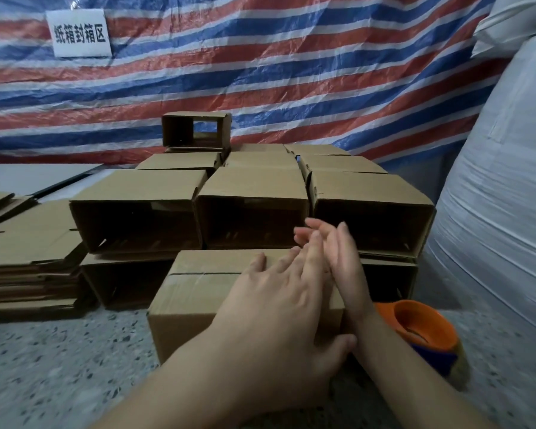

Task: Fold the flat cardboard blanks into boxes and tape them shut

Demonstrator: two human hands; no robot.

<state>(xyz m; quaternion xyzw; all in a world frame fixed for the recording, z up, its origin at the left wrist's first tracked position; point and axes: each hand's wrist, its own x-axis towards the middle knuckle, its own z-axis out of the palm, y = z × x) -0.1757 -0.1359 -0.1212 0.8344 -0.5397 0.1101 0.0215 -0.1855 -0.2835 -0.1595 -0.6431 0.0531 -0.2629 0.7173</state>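
Brown corrugated box (198,301), rectangular, sits front-centre on the speckled stone surface (59,366), top seam under glossy clear tape. Left hand (279,308) lies flat on its top, fingers spread; right hand (341,258) open, edge-on at its right end. Orange tape dispenser (424,332) just right. Open-ended boxes (251,209) stacked behind, flat blanks (28,258) piled left.

— What's hanging behind the white sign (78,33)?

— A striped tarp (291,72) in red, white and blue is covering the whole back wall, and the sign is sitting high on its left part. Far right of the sign, big white woven sacks (502,181) are bulging in.

— And below it?

— A speckled grey floor (59,366) is spreading out, with pale flat boards (28,178) lying under the sign. Dim light is falling over everything.
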